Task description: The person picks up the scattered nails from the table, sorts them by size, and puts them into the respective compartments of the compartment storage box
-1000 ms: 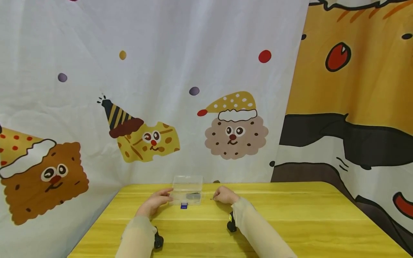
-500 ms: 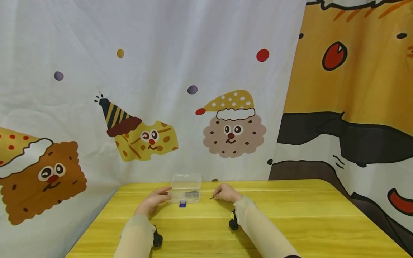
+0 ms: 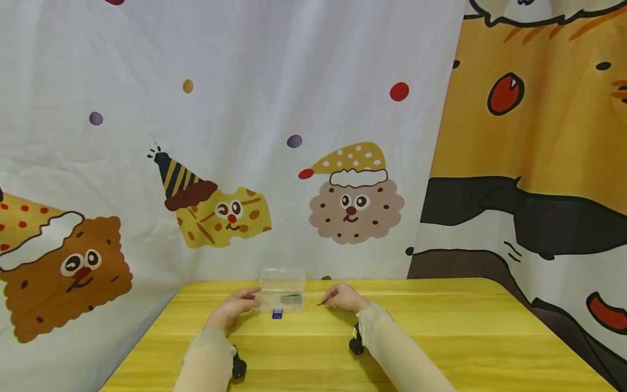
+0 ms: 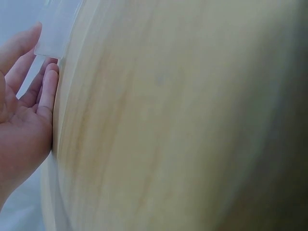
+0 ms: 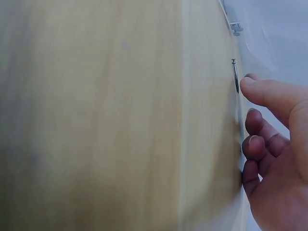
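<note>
A clear plastic box (image 3: 259,305) with its lid (image 3: 282,279) raised stands near the far edge of the table; greyish contents (image 3: 291,299) lie in its right part, too small to make out. My left hand (image 3: 235,307) rests at the box's left side, fingers extended and thumb spread above; in the left wrist view its fingers reach the clear plastic corner (image 4: 50,41). To the right of the box, my right hand (image 3: 345,296) pinches a small dark nail (image 5: 235,74) at the tips of thumb and index. The other right fingers are curled close to the tabletop.
A blue-and-white tag or latch (image 3: 277,313) is at the box's front. Bare wood-grain tabletop (image 3: 441,337) extends around both arms. Behind the table hangs a curtain (image 3: 235,109) with cartoon prints. Small metal pieces (image 5: 236,29) show near the box in the right wrist view.
The nail shows more clearly at my right fingertips than a second ago, and its angle has tilted slightly. My left hand stays at the box. The head view shifts a little.
</note>
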Demonstrator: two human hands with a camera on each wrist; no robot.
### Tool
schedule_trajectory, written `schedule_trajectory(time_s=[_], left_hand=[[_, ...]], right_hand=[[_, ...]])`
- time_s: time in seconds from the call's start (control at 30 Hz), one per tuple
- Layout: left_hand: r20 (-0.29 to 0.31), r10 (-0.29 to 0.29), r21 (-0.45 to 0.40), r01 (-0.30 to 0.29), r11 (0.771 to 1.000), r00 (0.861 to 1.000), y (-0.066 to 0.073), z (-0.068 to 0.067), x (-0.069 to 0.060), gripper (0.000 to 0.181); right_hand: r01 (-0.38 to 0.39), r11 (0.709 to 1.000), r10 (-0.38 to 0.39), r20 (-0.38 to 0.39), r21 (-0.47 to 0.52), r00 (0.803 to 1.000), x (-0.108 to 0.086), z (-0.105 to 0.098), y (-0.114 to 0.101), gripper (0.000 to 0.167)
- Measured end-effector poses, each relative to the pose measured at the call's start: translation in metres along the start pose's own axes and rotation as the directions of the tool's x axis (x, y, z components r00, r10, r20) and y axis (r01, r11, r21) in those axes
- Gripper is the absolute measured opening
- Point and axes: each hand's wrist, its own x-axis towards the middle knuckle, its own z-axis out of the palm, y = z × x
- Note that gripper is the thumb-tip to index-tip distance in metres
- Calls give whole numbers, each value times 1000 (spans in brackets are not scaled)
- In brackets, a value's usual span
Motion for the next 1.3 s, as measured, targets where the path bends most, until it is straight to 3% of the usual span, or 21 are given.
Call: schedule_trajectory(time_s=[0.4,0.9,1.3], left_hand=[[29,25,20,-25,999,999,1,-1,0,58],[-28,-3,-2,3,1000,1000,1,2,-2,54],[21,-11,5,11,1000,1000,-3,-2,4,55]], right_hand=[[-1,1000,1,8,-19,1000,0,3,-4,8],[1,999,-1,9,-34,1000,7,6,2,11],[28,998,-30,-24,-64,999,3,7,-3,10]])
